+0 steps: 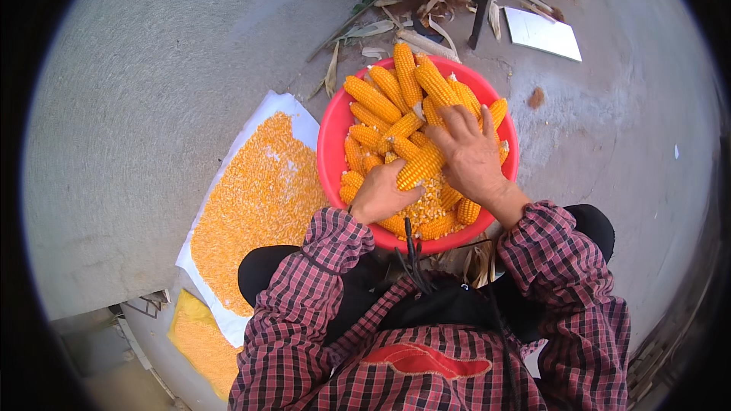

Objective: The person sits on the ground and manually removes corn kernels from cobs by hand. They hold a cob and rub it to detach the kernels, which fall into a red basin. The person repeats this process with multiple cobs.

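A red plastic basin (326, 151) stands before me, heaped with husked yellow corn cobs (372, 98). Loose kernels (427, 205) lie among the cobs at its near side. My left hand (381, 193) grips the near end of one corn cob (421, 166), its thumb at the tip. That cob tilts up and to the right over the loose kernels. To its right, my right hand (473, 157) reaches across the heap, palm down, fingers spread over the cobs. Whether it grasps a cob is hidden beneath the palm.
Left of the basin, a white sheet (268, 101) bears many spread kernels. A yellow sheet (184, 305) with more grain lies nearer. Dry husks (374, 28) and stalks litter the floor beyond, by a dark-legged stand (478, 17). A white panel (542, 34) lies at far right.
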`<state>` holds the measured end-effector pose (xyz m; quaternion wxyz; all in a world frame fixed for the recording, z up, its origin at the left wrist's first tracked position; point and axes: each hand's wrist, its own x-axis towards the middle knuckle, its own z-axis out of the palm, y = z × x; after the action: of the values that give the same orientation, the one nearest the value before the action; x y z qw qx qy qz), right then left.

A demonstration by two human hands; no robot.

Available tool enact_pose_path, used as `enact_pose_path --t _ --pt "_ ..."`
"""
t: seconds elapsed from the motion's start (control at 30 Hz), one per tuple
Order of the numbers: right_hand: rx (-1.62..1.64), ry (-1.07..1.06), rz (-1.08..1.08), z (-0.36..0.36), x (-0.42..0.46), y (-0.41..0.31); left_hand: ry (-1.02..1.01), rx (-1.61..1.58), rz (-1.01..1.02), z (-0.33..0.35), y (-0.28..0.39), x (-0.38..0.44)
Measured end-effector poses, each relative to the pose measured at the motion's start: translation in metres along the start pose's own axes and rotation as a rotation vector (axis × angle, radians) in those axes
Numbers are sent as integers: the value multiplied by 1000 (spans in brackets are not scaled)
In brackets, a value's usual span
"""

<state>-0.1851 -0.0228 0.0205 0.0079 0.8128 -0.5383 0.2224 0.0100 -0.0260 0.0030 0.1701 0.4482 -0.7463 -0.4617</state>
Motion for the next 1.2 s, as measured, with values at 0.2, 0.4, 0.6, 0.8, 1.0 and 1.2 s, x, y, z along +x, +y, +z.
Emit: enact_pose_path --t 0.2,0.4,0.6,0.8,1.0,1.2 --pt "1252 -71 760 20 7 -14 97 -808 -303 19 15 -5" --pt "825 247 713 49 8 -37 157 -705 -160 47 28 -14" --pt "740 194 559 35 16 -33 67 -870 -238 33 37 -18" --pt "657 97 428 34 14 -26 -16 -1091 -274 23 35 -25" --pt "812 26 524 23 20 -29 55 -1030 -262 27 34 -27" --pt "903 149 600 31 18 -31 65 -936 -190 41 36 -32"
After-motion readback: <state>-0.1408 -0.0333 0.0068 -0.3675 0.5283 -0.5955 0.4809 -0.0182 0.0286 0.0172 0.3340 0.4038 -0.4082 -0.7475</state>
